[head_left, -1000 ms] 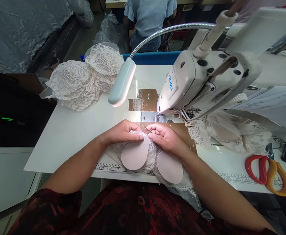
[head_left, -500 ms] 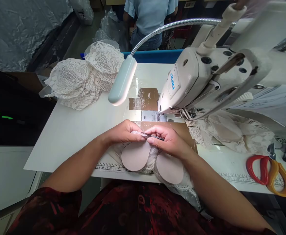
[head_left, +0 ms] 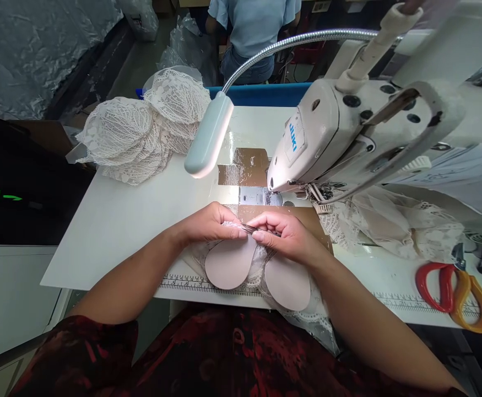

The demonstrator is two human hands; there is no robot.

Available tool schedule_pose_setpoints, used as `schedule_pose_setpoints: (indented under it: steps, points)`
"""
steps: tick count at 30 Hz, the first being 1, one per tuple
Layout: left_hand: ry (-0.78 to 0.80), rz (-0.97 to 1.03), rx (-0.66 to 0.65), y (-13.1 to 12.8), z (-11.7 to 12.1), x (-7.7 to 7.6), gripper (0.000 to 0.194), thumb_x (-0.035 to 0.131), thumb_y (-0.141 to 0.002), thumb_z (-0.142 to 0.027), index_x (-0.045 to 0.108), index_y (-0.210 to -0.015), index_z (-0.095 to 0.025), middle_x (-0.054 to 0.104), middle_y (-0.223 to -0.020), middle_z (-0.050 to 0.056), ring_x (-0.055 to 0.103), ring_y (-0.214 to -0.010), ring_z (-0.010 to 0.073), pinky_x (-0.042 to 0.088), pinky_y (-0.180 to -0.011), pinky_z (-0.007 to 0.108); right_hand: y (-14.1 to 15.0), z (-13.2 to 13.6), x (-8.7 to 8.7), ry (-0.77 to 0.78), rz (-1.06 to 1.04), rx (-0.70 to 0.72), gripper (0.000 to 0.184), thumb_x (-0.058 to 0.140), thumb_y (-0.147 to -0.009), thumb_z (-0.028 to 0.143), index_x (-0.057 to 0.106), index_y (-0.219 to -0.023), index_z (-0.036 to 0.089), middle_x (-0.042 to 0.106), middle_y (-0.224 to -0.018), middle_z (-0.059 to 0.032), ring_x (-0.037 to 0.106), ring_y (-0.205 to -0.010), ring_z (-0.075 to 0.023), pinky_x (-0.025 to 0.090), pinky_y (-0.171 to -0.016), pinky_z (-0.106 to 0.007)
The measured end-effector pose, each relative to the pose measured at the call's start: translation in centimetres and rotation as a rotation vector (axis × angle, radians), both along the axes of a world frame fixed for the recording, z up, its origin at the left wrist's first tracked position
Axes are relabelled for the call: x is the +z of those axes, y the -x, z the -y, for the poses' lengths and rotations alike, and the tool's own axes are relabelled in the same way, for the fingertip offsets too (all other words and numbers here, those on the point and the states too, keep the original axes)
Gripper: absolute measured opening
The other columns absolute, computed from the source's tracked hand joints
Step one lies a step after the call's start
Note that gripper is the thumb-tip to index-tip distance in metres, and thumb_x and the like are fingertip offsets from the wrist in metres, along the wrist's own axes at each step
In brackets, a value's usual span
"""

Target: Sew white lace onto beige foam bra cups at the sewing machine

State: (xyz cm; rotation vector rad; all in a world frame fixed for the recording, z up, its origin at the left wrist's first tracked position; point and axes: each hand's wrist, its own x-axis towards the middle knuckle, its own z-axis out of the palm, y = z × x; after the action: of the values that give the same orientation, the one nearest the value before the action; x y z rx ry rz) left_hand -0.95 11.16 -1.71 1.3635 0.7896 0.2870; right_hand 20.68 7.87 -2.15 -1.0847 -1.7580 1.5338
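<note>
My left hand [head_left: 216, 223] pinches the lace edge of a pale lace bra [head_left: 229, 264] with smooth beige cups, lying over the table's front edge. Close against it, my right hand [head_left: 284, 234] grips a slim, pointed metal tool [head_left: 249, 228], its tip at the lace beside my left fingertips. Fingers cover most of the tool, so I cannot tell whether it is snips or tweezers. The second cup [head_left: 287, 282] lies below my right wrist. Just beyond both hands is the needle area of a white sewing machine [head_left: 307, 132].
A lamp [head_left: 210, 135] on a bendy metal neck hangs over the table [head_left: 141, 215]. Stacked lace pieces [head_left: 120, 132] lie at the back left, more lace fabric [head_left: 389, 220] at the right. Red-and-orange-handled scissors [head_left: 443, 286] rest at the right front. A person [head_left: 253, 33] sits beyond.
The tool in my right hand has turned slightly and shows less of its length. Both hands stay in nearly the same place on the lace.
</note>
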Motion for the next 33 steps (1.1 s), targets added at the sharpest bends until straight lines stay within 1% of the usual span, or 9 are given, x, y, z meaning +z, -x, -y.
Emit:
schedule_pose_setpoints:
  steps: [8,13,15,18,21,24,25,28,33]
  points:
    - [0.040,-0.012,0.002,-0.3,0.2,0.3,0.036,0.070,-0.074,-0.039,0.055,-0.058,-0.011,0.032,-0.055,-0.005,0.026,-0.051,0.0052,0.019,-0.045,0.020,1.0,0.1,0.1,-0.104,0.075,-0.085,0.018,0.060,-0.082,0.033,0.067,-0.087,0.017,0.065,-0.082,-0.0036,0.058,-0.076,-0.0154,0.044,-0.068,-0.028]
    - [0.004,-0.040,0.008,-0.5,0.2,0.3,0.033,0.070,-0.074,-0.041,0.063,-0.063,-0.010,0.043,-0.055,-0.003,0.037,-0.053,0.0065,0.029,-0.047,0.019,1.2,0.1,-0.2,0.133,-0.087,-0.205,0.026,0.064,-0.078,0.036,0.058,-0.097,0.019,0.060,-0.074,0.0005,0.056,-0.065,-0.0132,0.045,-0.060,-0.027]
    - [-0.020,-0.028,0.009,-0.4,0.0,0.1,0.028,0.069,-0.074,-0.040,0.069,-0.075,-0.011,0.057,-0.064,0.001,0.050,-0.061,0.0101,0.039,-0.053,0.021,1.3,0.1,-0.1,0.201,-0.100,-0.151,0.034,0.069,-0.073,0.034,0.056,-0.101,0.020,0.061,-0.079,0.0000,0.057,-0.071,-0.0144,0.046,-0.064,-0.028]
    - [-0.088,-0.036,0.011,0.1,-0.4,-0.1,0.026,0.068,-0.075,-0.036,0.071,-0.090,-0.014,0.068,-0.086,0.005,0.060,-0.077,0.0148,0.047,-0.066,0.024,1.4,0.2,0.4,0.228,0.002,-0.077,0.027,0.068,-0.072,0.034,0.060,-0.091,0.016,0.062,-0.081,-0.0021,0.056,-0.074,-0.0156,0.044,-0.064,-0.028]
    - [-0.269,-0.146,0.114,1.2,-0.6,0.2,0.022,0.065,-0.077,-0.033,0.070,-0.089,-0.016,0.067,-0.082,0.003,0.059,-0.072,0.0126,0.046,-0.063,0.022,1.1,0.2,0.8,0.230,0.078,-0.129,0.022,0.064,-0.075,0.037,0.060,-0.075,0.015,0.054,-0.065,0.0015,0.047,-0.060,-0.0116,0.036,-0.053,-0.025]
    - [-0.588,-0.220,0.320,1.7,-0.3,1.1,0.018,0.064,-0.077,-0.027,0.068,-0.091,-0.016,0.062,-0.080,0.002,0.055,-0.069,0.0112,0.044,-0.062,0.023,0.8,0.2,0.7,0.195,0.082,-0.185,0.022,0.064,-0.074,0.037,0.059,-0.071,0.016,0.051,-0.062,0.0025,0.044,-0.057,-0.0110,0.033,-0.051,-0.025]
    - [-0.686,-0.215,0.341,1.6,-0.1,1.4,0.015,0.063,-0.078,-0.025,0.068,-0.088,-0.016,0.061,-0.078,0.002,0.053,-0.069,0.0111,0.043,-0.063,0.023,0.7,0.1,0.5,0.177,0.075,-0.196,0.021,0.064,-0.074,0.037,0.059,-0.071,0.016,0.052,-0.062,0.0021,0.044,-0.057,-0.0114,0.034,-0.051,-0.025]
    - [-0.879,-0.194,0.226,0.6,1.0,1.7,0.010,0.059,-0.082,-0.022,0.065,-0.079,-0.015,0.059,-0.074,0.002,0.052,-0.068,0.0115,0.042,-0.063,0.024,0.8,0.0,0.1,0.135,0.053,-0.218,0.020,0.064,-0.074,0.036,0.058,-0.071,0.017,0.051,-0.060,0.0017,0.045,-0.056,-0.0123,0.034,-0.049,-0.026]
    - [-1.172,-0.326,0.083,-1.6,2.2,0.3,0.021,0.049,-0.088,-0.023,0.058,-0.070,-0.016,0.058,-0.068,0.002,0.051,-0.063,0.0130,0.038,-0.057,0.024,1.1,0.1,0.1,0.059,0.058,-0.241,0.019,0.063,-0.074,0.033,0.054,-0.065,0.018,0.049,-0.061,0.0013,0.044,-0.058,-0.0126,0.034,-0.050,-0.026]
